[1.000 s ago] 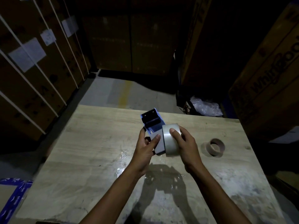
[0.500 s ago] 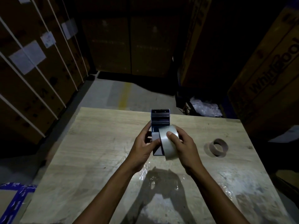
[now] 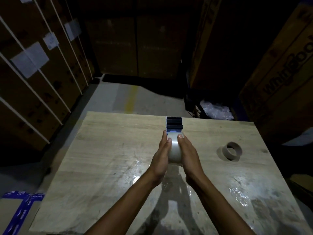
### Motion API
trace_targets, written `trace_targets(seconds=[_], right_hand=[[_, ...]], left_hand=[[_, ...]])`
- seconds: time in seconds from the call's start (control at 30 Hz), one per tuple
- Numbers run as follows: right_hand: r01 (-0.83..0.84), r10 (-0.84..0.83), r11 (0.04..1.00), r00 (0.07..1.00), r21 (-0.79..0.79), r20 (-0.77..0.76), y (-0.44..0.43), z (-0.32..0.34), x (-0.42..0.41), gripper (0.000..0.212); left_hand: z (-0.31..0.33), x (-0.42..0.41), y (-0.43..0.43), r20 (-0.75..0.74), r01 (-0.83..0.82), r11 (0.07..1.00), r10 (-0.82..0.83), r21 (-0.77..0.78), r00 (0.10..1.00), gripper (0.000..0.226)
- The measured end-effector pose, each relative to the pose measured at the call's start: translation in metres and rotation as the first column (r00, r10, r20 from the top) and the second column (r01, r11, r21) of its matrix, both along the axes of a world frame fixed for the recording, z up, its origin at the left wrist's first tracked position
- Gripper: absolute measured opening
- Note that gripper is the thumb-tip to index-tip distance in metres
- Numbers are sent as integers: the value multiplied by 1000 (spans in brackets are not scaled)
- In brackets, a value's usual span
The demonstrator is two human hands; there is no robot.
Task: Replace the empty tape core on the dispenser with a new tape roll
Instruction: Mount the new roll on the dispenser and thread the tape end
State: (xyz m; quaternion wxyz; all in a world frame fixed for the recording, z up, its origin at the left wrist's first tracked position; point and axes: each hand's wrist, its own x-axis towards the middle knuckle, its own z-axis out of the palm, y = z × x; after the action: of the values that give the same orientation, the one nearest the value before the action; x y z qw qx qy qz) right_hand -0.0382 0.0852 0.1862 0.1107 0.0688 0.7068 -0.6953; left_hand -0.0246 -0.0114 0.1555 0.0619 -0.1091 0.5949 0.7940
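A new tape roll [image 3: 175,150], pale and glossy, is held above the middle of a wooden table [image 3: 105,150], pressed between 2 hands that face each other palm to palm. The left hand [image 3: 161,156] is laid flat against the roll's left side, with its fingers [image 3: 164,138] extended forward and nearly straight rather than curled. The right hand [image 3: 188,155] is set against the roll's right side, and its thumb [image 3: 180,137] is rested on the top of the roll near the front edge. Neither hand is closed into a fist; both are kept fairly open, and the roll is clamped by the palms and fingers. A blue and black tape dispenser [image 3: 174,125] is seen directly beyond the roll, its toothed cutting edge pointing away from the person. The roll is seen touching the dispenser's rear end, but whether it is seated on the hub cannot be told, since that part is covered by the roll and the hands. The empty tape core [image 3: 232,151], a brown cardboard ring, is left lying on the table well to the right, apart from both hands. Large cardboard boxes [image 3: 277,78] are stacked in the dark around the table.
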Motion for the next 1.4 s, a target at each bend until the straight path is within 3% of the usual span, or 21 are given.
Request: trace_targets(seconds=[0.23,0.4,0.5,0.6,0.7,0.8,0.87,0.93,1.07,1.17,1.23,1.4], right_hand=[[-130,123,987,990,93,75,1,-7,0,32],[-157,139,982,978,106,158,-1,-24,10,16],[-105,89,990,984,95,153,-4,-35,17,22],[-42,32,996,992,77,120,-7,-38,23,23],[-36,31,995,998,93,49,-5,-33,23,38],[-36,34,998,999,58,38,-6,-26,21,52],[-23,22,993,1000,119,11,-6,-23,19,46],[-21,22,969,1000,248,0,-5,-18,15,38],[-139,172,790,985,597,1,1,-5,3,59],[-184,248,616,968,766,34,0,8,1,73],[-201,253,551,965,810,67,-1,12,-1,76],[-243,237,543,963,804,131,12,14,-9,86]], left_hand=[[-5,-3,-9,55,-73,997,71,23,996,63],[-17,5,-10,197,-133,990,124,36,973,48],[-22,7,-10,219,-118,990,134,-81,967,38],[-14,6,-12,161,-142,947,194,-290,968,12],[-10,0,-20,66,-189,888,238,-419,969,17],[1,-5,-24,145,-141,974,167,-175,975,45],[5,-6,-23,213,-105,994,103,-2,971,48],[7,-1,-22,231,-63,991,34,121,972,51],[2,2,-25,275,-6,956,-78,292,958,68],[-3,2,-23,334,-17,923,-121,383,935,47],[-9,3,-20,336,-31,906,-125,423,934,40],[-16,6,-24,316,-92,861,-83,500,945,34]])
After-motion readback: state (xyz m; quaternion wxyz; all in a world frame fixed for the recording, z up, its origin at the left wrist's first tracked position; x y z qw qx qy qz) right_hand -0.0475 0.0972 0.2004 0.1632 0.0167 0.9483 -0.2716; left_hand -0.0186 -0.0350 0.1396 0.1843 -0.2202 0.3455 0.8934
